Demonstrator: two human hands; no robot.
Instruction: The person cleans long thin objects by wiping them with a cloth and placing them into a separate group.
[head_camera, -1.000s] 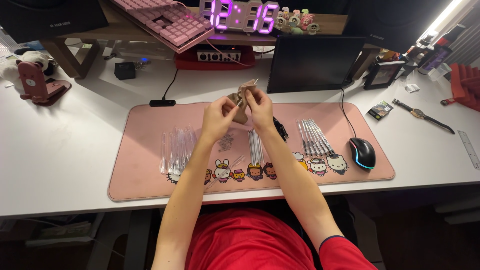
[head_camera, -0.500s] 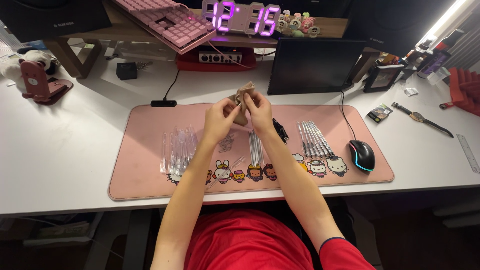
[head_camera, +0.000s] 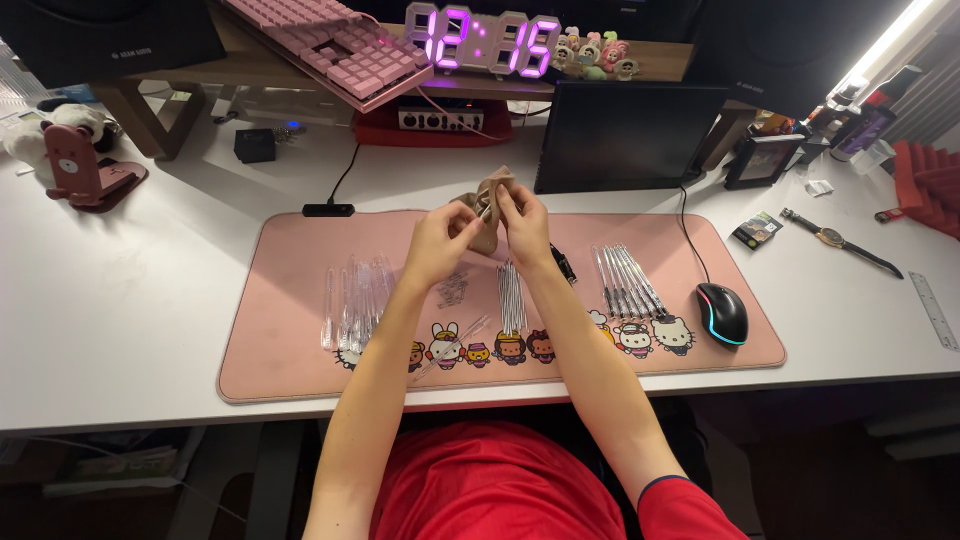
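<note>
Both hands up over the pink mat on the desk: left hand & right hand pinch a small tan pouch, working its mouth open. Next, I'd guess, needs a steady grip w/ one hand.

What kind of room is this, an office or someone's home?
Probably a home desk setup: a white desk with a pink desk mat, a computer mouse, a pink keyboard and a glowing digital clock, plus small toy figures.
</note>
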